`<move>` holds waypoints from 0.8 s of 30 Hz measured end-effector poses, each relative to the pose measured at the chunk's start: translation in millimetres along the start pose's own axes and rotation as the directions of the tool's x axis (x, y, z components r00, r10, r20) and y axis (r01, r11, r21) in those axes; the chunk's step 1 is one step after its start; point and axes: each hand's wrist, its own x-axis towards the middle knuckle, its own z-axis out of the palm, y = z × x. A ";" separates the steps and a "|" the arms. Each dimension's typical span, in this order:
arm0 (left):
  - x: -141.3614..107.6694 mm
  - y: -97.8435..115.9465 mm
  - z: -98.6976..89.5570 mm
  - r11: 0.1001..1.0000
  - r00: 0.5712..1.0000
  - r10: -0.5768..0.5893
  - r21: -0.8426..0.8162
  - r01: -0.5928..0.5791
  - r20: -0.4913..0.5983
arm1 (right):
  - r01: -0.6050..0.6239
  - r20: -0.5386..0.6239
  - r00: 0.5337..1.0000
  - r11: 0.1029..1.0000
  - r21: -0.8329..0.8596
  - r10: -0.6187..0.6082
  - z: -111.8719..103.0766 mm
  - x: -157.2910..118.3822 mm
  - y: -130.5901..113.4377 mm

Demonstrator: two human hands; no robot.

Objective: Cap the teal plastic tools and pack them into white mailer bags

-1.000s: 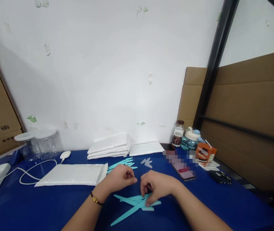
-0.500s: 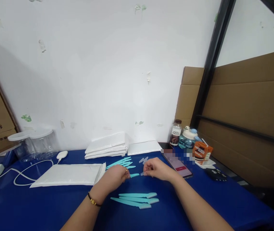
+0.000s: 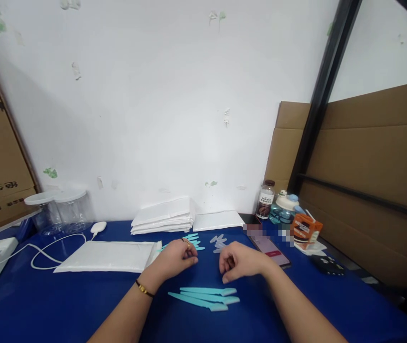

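My left hand (image 3: 177, 258) hovers over the table's middle beside a pile of teal eyebrow razors (image 3: 193, 242), which it partly covers. Its fingers are loosely bent with the thumb apart, and nothing shows in them. Opposite it, my right hand (image 3: 242, 261) is half curled, thumb apart from the fingers, and also shows nothing held. Just beyond the right fingers lie several small clear blade caps (image 3: 219, 243). Closer to me, three teal eyebrow razors (image 3: 206, 298) lie side by side, their pale, covered-looking ends pointing right.
A white padded envelope (image 3: 106, 256) lies left, with stacked envelopes (image 3: 162, 217) and another flat envelope (image 3: 218, 220) by the wall. A phone (image 3: 272, 251), bottle (image 3: 265, 200), blue-lidded jug (image 3: 283, 209) and orange carton (image 3: 305, 231) stand right. Clear tubs (image 3: 74, 212) and a white cable (image 3: 41, 247) are left.
The teal razor in my left fingers and the clear cap in my right fingers no longer show there. Both hands have loosened and my right hand has come slightly nearer. The view has shifted left.
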 end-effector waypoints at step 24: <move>-0.7 17.4 21.9 0.998 0.992 -0.017 0.055 0.010 0.127 | -0.119 -0.049 0.992 0.987 -0.105 0.114 11.4 6.4 -0.8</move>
